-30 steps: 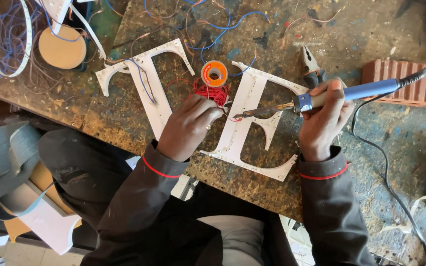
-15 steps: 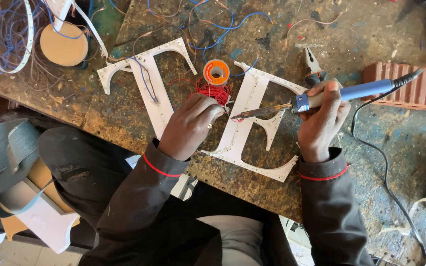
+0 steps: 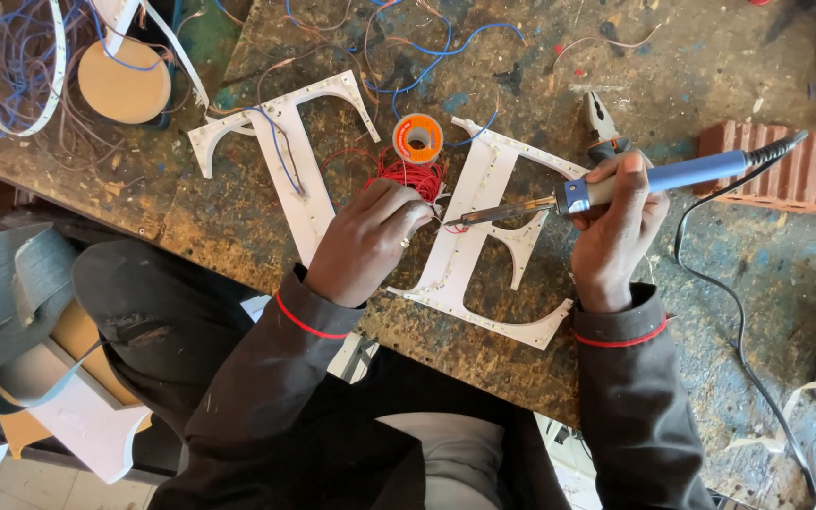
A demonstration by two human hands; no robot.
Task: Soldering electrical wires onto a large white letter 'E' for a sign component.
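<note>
Head view is looking straight down, and I am seeing my right hand (image 3: 616, 222) wrapped in a full fist around the blue handle of a soldering iron (image 3: 616, 189), holding it nearly flat over the desk (image 3: 266, 236) so its thin metal tip is reaching leftward to the spine of a white letter E (image 3: 484, 227). My left hand (image 3: 370, 236) is lying knuckles-up just beside that tip, fingers curled and pressed together, seemingly pinching a thin red wire (image 3: 408, 175) against the letter; the fingertips are hidden under the hand, so I cannot be sure of the exact grip. I judge the two hands are meeting there so that wire and hot tip are sharing one spot. The E is lying flat near the desk's front edge, close to my body, with small dots running along its strokes. A white letter T (image 3: 285, 161) is lying just left of it, a blue wire draped over it. A small orange spool (image 3: 417, 137) is sitting between the letter tops, within easy reach. Pliers (image 3: 602, 127) are lying behind my right hand, and a red brick (image 3: 805, 170) is sitting near the iron's cord end.
</note>
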